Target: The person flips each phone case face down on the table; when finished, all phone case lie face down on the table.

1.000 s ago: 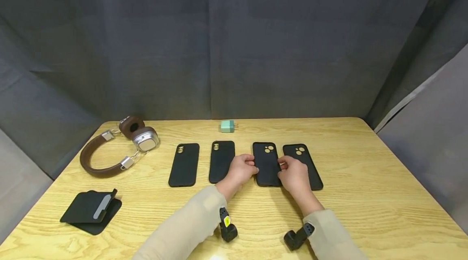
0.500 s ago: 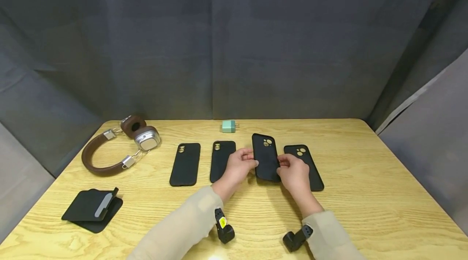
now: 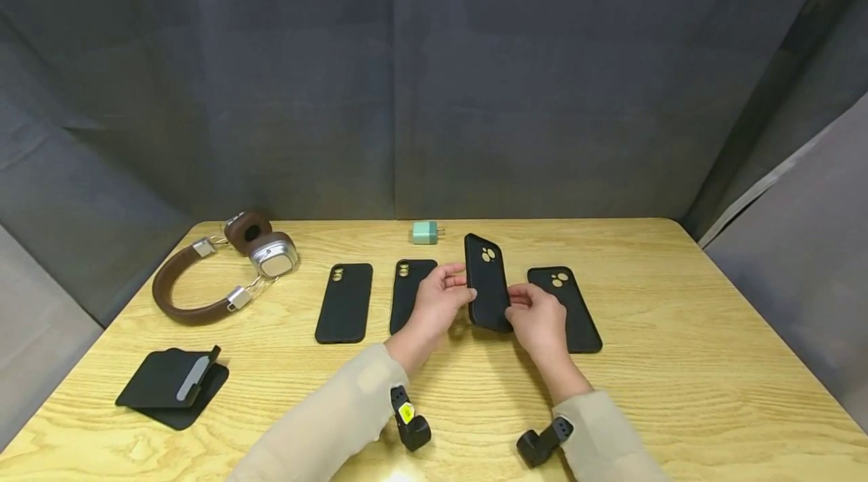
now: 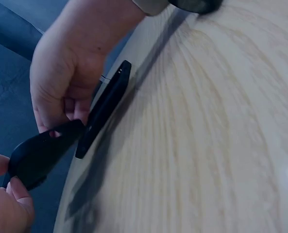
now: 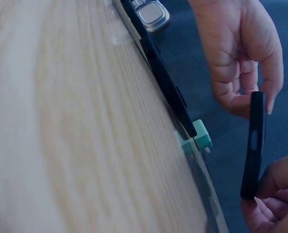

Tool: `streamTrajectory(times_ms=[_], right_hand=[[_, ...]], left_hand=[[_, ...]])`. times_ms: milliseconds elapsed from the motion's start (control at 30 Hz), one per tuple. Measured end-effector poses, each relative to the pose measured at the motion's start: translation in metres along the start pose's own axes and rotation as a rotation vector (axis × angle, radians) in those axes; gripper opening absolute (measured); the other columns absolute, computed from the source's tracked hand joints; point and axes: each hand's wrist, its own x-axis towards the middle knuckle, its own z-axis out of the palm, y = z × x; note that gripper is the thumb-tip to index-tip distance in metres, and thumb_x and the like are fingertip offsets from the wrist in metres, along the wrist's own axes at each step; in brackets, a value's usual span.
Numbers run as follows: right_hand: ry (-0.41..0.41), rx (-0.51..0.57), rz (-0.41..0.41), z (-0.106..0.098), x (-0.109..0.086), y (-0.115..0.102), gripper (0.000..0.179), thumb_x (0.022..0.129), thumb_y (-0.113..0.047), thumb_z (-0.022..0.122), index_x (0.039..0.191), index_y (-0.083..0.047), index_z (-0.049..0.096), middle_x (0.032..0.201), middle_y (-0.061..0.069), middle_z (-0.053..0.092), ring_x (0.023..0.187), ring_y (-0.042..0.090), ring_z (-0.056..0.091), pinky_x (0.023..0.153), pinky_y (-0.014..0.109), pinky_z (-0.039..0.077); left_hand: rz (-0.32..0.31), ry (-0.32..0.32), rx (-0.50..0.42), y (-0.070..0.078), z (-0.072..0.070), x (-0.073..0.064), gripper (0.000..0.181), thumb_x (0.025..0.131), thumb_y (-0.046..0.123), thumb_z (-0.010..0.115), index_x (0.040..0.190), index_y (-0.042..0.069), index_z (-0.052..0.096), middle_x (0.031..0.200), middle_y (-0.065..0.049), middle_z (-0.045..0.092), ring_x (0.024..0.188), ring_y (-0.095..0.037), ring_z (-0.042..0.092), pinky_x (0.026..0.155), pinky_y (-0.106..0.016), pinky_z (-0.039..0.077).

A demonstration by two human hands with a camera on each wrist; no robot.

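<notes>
A black phone case [image 3: 487, 290] with camera cutouts near its top is held up between both hands, tilted, its top edge higher than its bottom. My left hand [image 3: 434, 305] pinches its left edge, thumb at the front. My right hand [image 3: 540, 318] grips the lower right edge. Seen from the right wrist, the held case [image 5: 255, 141] is edge-on between the left hand above and the right hand below. Just right of my right hand, another black phone case [image 3: 576, 316] lies flat. A similar black case [image 3: 407, 297] lies partly behind my left hand.
Farther left lies one more black phone case [image 3: 343, 305]. Brown and silver headphones [image 3: 203, 314] rest at the back left, with a folded black stand-like item [image 3: 159, 384] in front. A mint-green charger plug [image 3: 425, 233] sits near the wooden table's [image 3: 692, 361] back edge.
Both hands have raised the phone case from the table and tipped its top edge upward, turning it slightly sideways. The other objects have stayed in place.
</notes>
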Motion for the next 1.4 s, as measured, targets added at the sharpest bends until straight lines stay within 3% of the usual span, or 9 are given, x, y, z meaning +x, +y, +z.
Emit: streamTrajectory(times_ms=[333,833,1100,1400], right_hand=[[-0.042,0.099,0.046,0.012,0.000,0.004,0.028,0.078,0.002,0.060,0.105,0.003,0.066,0.095,0.019,0.068,0.090,0.028,0.065,0.071,0.032,0.052],[-0.145,0.192,0.084,0.031,-0.001,0.016,0.027,0.080,0.003,0.063,0.107,0.005,0.065,0.095,0.017,0.068,0.089,0.024,0.064,0.069,0.028,0.053],[-0.210,0.080,0.025,0.029,-0.002,0.014,0.028,0.082,0.002,0.060,0.109,0.003,0.066,0.102,0.018,0.066,0.093,0.025,0.062,0.073,0.032,0.053],[-0.242,-0.075,-0.111,0.025,0.000,0.014,0.025,0.080,0.002,0.065,0.105,0.001,0.069,0.096,0.011,0.066,0.086,0.022,0.060,0.074,0.036,0.050]], left_hand=[[0.005,-0.023,-0.036,0.011,0.003,-0.002,0.047,0.078,-0.006,0.062,0.123,0.003,0.053,0.092,-0.004,0.050,0.080,-0.012,0.051,0.072,-0.023,0.045],[-0.070,-0.053,0.060,0.013,0.003,0.002,0.049,0.077,-0.004,0.065,0.124,0.006,0.051,0.089,-0.004,0.047,0.076,-0.015,0.046,0.070,-0.027,0.044],[-0.074,-0.069,0.077,0.013,0.001,0.005,0.050,0.079,-0.003,0.064,0.126,0.004,0.049,0.087,-0.003,0.045,0.074,-0.015,0.047,0.072,-0.032,0.048],[-0.090,-0.098,0.063,0.011,0.001,0.005,0.053,0.079,-0.004,0.062,0.129,0.003,0.045,0.087,-0.003,0.044,0.069,-0.014,0.046,0.064,-0.026,0.044]])
